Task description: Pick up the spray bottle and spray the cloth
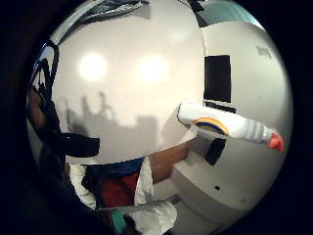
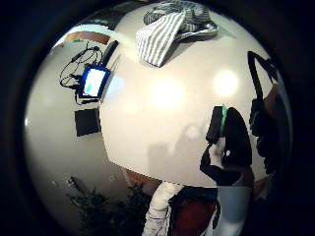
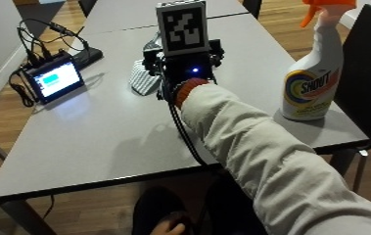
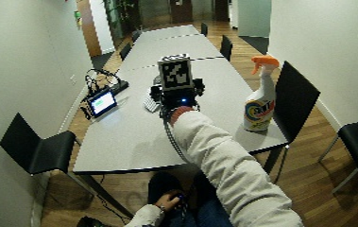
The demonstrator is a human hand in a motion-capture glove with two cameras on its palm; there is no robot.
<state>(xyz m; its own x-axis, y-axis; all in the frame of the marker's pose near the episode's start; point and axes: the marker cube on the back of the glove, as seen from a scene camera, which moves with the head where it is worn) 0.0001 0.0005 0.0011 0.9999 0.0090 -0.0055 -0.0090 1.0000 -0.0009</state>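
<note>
Upright spray bottle; seemingly crumpled striped cloth

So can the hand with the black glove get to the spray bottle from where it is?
Probably yes. The gloved right hand hovers over the table, holding nothing. The spray bottle stands upright near the table's right edge, with bare tabletop between them.

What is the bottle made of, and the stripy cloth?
The bottle looks like smooth white plastic: it shines a little, has a printed label and an orange trigger top. The cloth looks like soft woven fabric, likely cotton: it lies crumpled in folds on the table, with grey and white stripes.
</note>
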